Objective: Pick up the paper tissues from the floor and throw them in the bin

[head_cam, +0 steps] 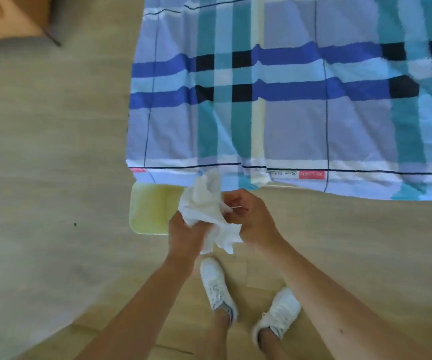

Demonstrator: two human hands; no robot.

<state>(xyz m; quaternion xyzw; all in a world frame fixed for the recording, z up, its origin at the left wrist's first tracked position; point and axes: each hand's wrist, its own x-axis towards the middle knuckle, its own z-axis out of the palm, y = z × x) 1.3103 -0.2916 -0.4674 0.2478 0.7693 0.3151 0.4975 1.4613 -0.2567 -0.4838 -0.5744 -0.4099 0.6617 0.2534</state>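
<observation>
Both hands hold a crumpled bundle of white paper tissues [208,211] in the air, just beside the pale green, square-mouthed plastic bin [150,209]. The left hand [185,236] has its fingers curled shut around the bundle's lower left; the right hand [248,216] pinches its right side, fingers pressed together. My guess is that the two-handed hold gathers loose sheets into one wad so nothing drops on the way in. The bin stands on the pale wood-look floor [53,152], its far rim tucked under the hanging edge of a blue, teal and white checked bed cover [287,113] (a bedroom, seemingly). White trainers [217,287] stand near the bin, on its near side.
</observation>
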